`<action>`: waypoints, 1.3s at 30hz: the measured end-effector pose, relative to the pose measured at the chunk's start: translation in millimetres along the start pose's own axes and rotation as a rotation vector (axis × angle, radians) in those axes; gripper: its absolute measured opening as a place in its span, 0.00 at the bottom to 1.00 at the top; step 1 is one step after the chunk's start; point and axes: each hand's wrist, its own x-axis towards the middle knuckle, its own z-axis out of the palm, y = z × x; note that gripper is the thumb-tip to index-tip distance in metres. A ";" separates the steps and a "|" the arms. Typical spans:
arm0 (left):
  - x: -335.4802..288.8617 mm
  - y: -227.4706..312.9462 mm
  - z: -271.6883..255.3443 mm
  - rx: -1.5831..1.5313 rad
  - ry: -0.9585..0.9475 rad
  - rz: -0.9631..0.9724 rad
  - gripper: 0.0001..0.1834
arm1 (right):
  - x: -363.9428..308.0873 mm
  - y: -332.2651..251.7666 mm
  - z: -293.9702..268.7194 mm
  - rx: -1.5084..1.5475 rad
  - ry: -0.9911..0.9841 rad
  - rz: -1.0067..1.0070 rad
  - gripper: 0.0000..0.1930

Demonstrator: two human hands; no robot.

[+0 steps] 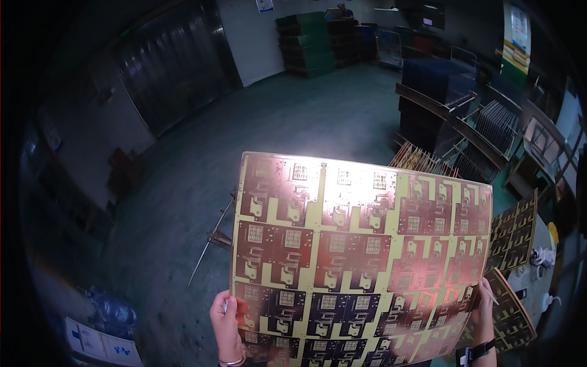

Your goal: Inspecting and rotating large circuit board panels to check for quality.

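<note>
A large copper-coloured circuit board panel [354, 260], patterned with rows of repeated circuits on yellow-green, is held up tilted in front of me. My left hand [226, 330] grips its lower left edge, thumb on the near face and fingers mostly hidden behind. At the right edge, my right hand [482, 315] closes on the panel, with a thin pale stick-like thing [490, 292] showing by its fingers; I cannot make out its kind. Light glares off the panel's upper middle. Close by on the right are another panel [515, 231] and a lower panel [509, 315].
Racks [489, 125] with slotted panels and dark stacked blocks [434, 92] stand to the right. A worktable at the right holds a white bundle [542, 257] and white bottle [548, 301]. Left are a metal rod stand [208, 244], a blue plastic bag [113, 312] and a white box [92, 339].
</note>
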 end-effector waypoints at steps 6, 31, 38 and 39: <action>-0.6 1.8 9.4 -0.009 0.033 -0.031 0.06 | -0.9 -1.7 -6.2 0.003 0.025 -0.020 0.14; -19.0 2.7 18.5 -0.024 -0.106 -0.009 0.15 | -5.9 -29.5 -11.8 -0.038 0.060 -0.003 0.13; -27.1 12.7 23.9 0.069 -0.110 0.003 0.14 | -12.2 -52.8 -4.7 -0.022 0.043 0.041 0.13; -18.8 0.6 11.7 0.095 -0.119 0.000 0.14 | -11.9 -54.7 -5.1 -0.007 0.026 0.037 0.13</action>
